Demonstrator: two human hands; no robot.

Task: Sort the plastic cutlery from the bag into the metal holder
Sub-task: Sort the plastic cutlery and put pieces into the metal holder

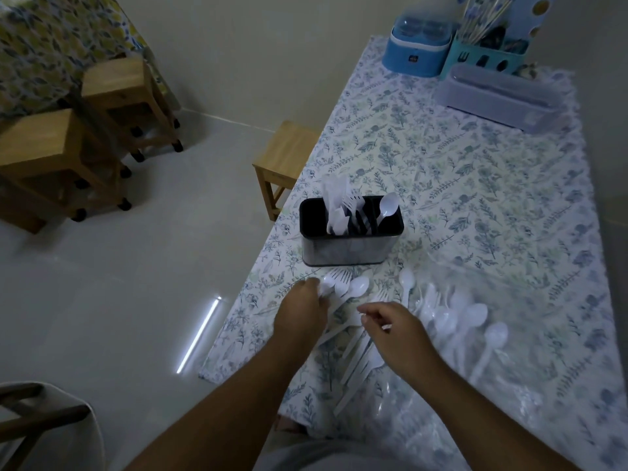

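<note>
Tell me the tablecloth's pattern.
Pale tablecloth printed with blue-green leaves and flowers, clearest in the head view.

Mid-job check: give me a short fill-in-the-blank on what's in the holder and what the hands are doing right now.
1. The metal holder stands on the floral ____.
2. Its right compartment holds a single white ____.
3. The left hand grips a bunch of ____ cutlery.
4. Loose spoons lie to the ____ of the right hand.

Missing words: tablecloth; spoon; white; right
</note>
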